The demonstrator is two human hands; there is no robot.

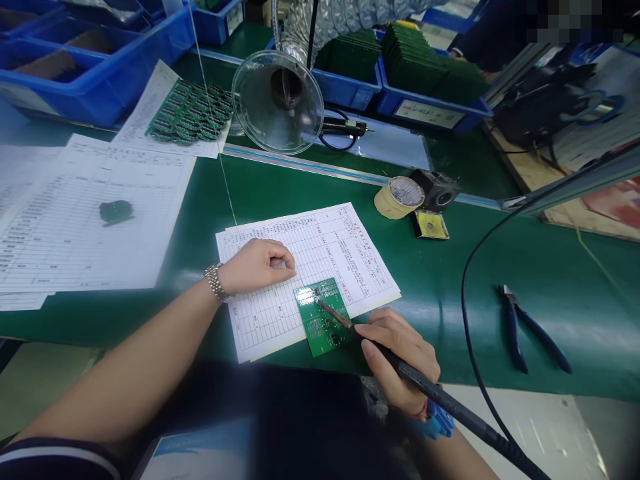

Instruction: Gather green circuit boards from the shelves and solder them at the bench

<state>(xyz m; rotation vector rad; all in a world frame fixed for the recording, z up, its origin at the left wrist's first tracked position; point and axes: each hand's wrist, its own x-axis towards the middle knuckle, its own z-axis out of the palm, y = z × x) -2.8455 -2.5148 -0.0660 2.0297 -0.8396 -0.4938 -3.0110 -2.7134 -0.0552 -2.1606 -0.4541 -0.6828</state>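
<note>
A green circuit board [325, 320] lies on printed paper sheets [350, 247] near the table's front edge. My right hand [400, 357] is closed round a black soldering iron [400, 365], whose tip touches or hovers just over the upper part of the board. Left of the board, my left hand [260, 265] rests on the paper with its thumb and fingertips pinched together; whatever they hold, if anything, is too small to make out. A thin wire or thread [225, 173] runs down to the paper's top edge above that hand.
An extractor funnel [278, 100] hangs over the green table [440, 293]. Behind are blue bins [430, 110] of boards and stacked small boards [187, 113]. At right lie cutters [515, 320], a round tub [395, 200], a yellow sponge [431, 225] and a looping black cable [465, 293].
</note>
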